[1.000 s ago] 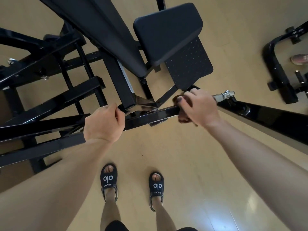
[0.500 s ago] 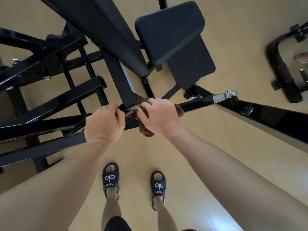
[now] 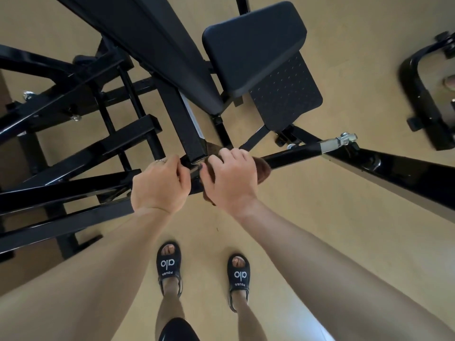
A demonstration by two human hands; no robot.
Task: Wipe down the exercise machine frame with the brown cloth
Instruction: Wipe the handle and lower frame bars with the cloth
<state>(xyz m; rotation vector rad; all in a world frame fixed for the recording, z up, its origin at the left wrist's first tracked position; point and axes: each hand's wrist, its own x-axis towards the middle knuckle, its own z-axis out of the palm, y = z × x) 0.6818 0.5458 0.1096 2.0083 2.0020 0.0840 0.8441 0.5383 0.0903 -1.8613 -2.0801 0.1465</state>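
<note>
At the junction of the glossy black steel exercise machine frame (image 3: 293, 155), head view: your right hand (image 3: 230, 177) is clenched around the bunched brown cloth (image 3: 263, 169), wrapping it over the slanted square bar where that bar meets the upright post. Cloth shows at both ends of the fist, to the right of the knuckles and below the heel of the hand. Your left hand (image 3: 160, 185) grips the same bar just beside it, fingers curled over the top edge, thumbs nearly touching.

Step in hand, as judged: wiping the bar toward the joint. Keep the cloth wrapped round all faces of the tube, not only the top. Work it into the corner under the post, where dust likely collects. Shift the bracing hand leftward so the cloth can pass onto the next section.

Change from one second ago: the cloth hand sat far out along the bar, near the silver pin end (image 3: 344, 139); half a second ago it was at mid-bar; now it has slid in beside the bracing hand. Left hand unmoved throughout.
</note>
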